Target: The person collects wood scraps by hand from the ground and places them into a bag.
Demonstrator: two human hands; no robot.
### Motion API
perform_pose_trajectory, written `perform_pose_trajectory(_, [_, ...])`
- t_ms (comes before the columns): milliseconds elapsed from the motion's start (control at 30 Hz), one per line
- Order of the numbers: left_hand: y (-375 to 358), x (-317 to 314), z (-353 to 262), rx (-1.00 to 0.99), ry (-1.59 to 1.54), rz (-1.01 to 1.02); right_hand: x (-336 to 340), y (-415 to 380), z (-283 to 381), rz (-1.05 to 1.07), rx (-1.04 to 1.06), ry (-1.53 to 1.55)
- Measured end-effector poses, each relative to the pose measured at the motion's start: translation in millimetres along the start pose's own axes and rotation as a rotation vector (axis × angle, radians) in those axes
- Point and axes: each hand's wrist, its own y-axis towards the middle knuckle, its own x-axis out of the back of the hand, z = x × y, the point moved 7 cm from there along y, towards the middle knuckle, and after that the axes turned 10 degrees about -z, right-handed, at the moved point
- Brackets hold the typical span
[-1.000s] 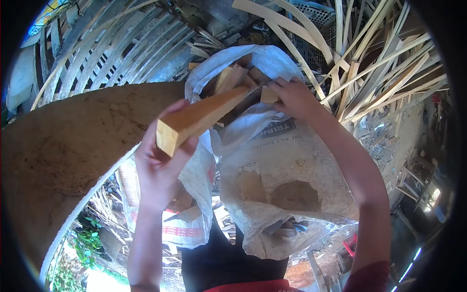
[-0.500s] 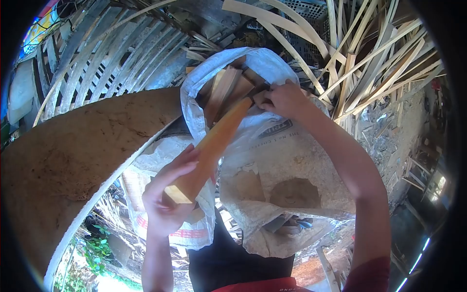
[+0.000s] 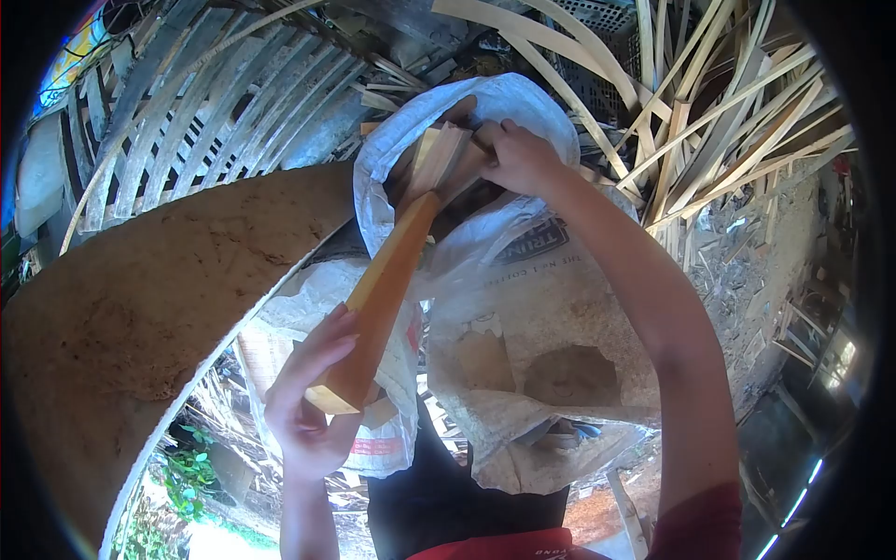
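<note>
A long, tapered block of wood (image 3: 381, 303) rests in my left hand (image 3: 313, 411), its wide pale end towards me and its narrow end over the sack mouth. My left fingers wrap round it from the left. The white woven sack (image 3: 371, 201) stands open with several wood offcuts (image 3: 441, 159) inside. Inside its mouth, my right hand (image 3: 525, 161) is closed on a wood piece (image 3: 467, 175) among the offcuts; its fingertips are partly hidden. Lettering and a torn hole show on the sack's front.
A large curved brown sheet (image 3: 177, 280) with a pale edge fills the left side. Behind it leans a slatted wooden frame (image 3: 219, 112). Long thin wood strips (image 3: 709, 121) lie piled at the back right, beside a dark plastic crate (image 3: 597, 47). Another white sack (image 3: 387, 443) sits below my left hand.
My right hand has moved up and left, deeper over the sack mouth. The tapered block has shifted left and turned more upright, and my left hand has dropped slightly.
</note>
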Motion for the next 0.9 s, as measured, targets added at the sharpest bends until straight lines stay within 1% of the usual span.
perform_pose_trajectory(33, [-1, 0, 0, -0.008, 0.02, 0.005, -2, 7, 3, -0.007, -0.035, 0.077])
perform_pose_trajectory(133, [0, 2, -4, 0.015, -0.009, -0.019, -21, 26, 8, 0.077, -0.146, 0.338])
perform_pose_trajectory(233, [-1, 6, -8, -0.034, 0.049, -0.028, -41, 43, 10, 0.112, -0.191, 0.486])
perform_pose_trajectory(333, [-4, 9, -11, -0.051, 0.026, -0.059, -50, 48, 10, 0.049, -0.273, 0.613])
perform_pose_trajectory(433, [-11, 14, -7, -0.003, 0.007, -0.205, -43, 43, 14, 0.13, -0.161, 0.723])
perform_pose_trajectory(467, [-12, 15, -6, -0.017, 0.019, -0.22, -42, 40, 8, 0.148, -0.184, 0.62])
perform_pose_trajectory(567, [-10, 14, -7, -0.051, 0.06, -0.264, -28, 13, 1, 0.245, -0.02, 0.333])
perform_pose_trajectory(600, [-9, 14, -8, -0.056, 0.071, -0.277, -34, 0, -4, 0.269, 0.066, 0.313])
perform_pose_trajectory(633, [-8, 14, -8, -0.049, 0.074, -0.271, -25, -14, 1, 0.34, 0.046, 0.314])
perform_pose_trajectory(700, [-5, 14, -8, -0.033, 0.083, -0.264, -21, -29, -2, 0.416, -0.022, 0.374])
perform_pose_trajectory(800, [-4, 14, -8, -0.03, 0.113, -0.252, -24, -26, 1, 0.429, -0.034, 0.386])
perform_pose_trajectory(900, [-2, 10, -6, -0.041, 0.096, -0.252, -28, -1, 16, 0.209, 0.062, 0.318])
